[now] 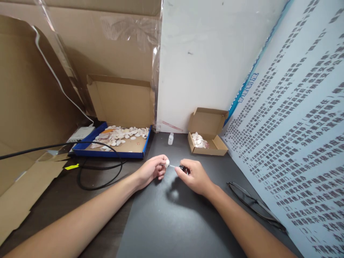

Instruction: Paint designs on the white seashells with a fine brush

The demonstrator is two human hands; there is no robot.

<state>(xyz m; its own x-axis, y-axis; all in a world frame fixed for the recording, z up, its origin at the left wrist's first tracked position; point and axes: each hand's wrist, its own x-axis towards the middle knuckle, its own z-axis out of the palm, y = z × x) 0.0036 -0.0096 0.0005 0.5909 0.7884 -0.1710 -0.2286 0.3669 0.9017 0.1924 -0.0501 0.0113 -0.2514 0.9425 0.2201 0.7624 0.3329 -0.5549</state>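
Between the fingertips of my left hand (153, 169) is a small white seashell (167, 163), pinched over the grey mat. My right hand (195, 176) grips the black handle of a thin applicator brush (172, 166). Its pale stem points left, and the tip is at the shell; whether it touches cannot be made out. Beyond both hands a small bottle (170, 139) with clear walls and whitish content stands upright on the mat.
A blue-edged cardboard box (129, 154) at left holds many shells; a smaller open carton (212, 152) at right holds more. A black cable (94, 189) loops on the dark table. Eyeglasses (258, 206) lie at right, beside a printed sheet (301, 143). Cardboard walls stand left.
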